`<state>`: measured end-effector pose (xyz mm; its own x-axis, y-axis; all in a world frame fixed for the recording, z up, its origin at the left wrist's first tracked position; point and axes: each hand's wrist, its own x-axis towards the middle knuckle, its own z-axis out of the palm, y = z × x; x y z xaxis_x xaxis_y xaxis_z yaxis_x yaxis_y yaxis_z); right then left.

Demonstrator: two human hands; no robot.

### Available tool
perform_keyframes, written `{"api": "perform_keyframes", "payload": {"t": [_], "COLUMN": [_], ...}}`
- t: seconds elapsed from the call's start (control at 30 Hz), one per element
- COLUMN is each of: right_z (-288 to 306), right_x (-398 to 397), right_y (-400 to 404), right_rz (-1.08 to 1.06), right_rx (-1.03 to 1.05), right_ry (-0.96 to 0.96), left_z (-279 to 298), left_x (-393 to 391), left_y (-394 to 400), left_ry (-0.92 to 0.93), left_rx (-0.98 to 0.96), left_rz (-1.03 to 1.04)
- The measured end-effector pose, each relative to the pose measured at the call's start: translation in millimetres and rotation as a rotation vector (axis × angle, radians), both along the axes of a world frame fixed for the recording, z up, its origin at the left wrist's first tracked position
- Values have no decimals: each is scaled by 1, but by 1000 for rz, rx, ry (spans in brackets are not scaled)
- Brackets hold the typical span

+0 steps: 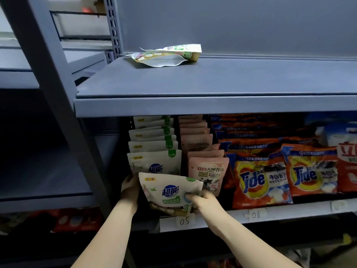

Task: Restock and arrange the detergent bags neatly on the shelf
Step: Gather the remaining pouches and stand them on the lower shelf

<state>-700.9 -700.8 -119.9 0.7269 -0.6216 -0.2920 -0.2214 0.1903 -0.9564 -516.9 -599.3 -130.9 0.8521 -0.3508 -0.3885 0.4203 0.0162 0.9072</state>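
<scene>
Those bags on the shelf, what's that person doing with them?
A person is putting a white detergent bag at the front of a row of matching white bags on the middle shelf. The left hand holds its left edge, and the right hand grips its lower right corner. It is tilted, not yet standing straight. Pink bags and orange Tide bags sit alongside. One more bag lies flat on the upper shelf.

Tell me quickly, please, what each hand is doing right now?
Left hand: holds the left edge of the white detergent bag.
Right hand: grips the same bag's lower right; fingers blurred.
</scene>
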Motion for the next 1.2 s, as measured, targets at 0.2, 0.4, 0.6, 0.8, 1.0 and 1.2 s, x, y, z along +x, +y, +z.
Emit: {"api": "perform_keyframes", "payload": {"t": [0.2,0.4,0.6,0.8,1.0,1.2], "right_z": [-9,-2,-14,-16,-13,-26], "right_x": [37,64,62,75,83,87], "right_y": [3,2,12,10,7,12], "right_rz": [-75,-125,-50,-34,-11,-117], "right_rx": [-3,-98,-107,-170,-151,-213], "right_ry": [144,177,205,294,217,212], "left_z": [0,-8,-21,-19,-21,-30], "left_x": [-3,-17,-37,-29,-15,-12], "left_y": [3,7,13,11,9,8], "left_ry": [157,-39,-218,-256,-278,-312], "left_rx": [-166,258,314,233,222,313], "left_rz": [95,109,-11,-128,-167,-109]}}
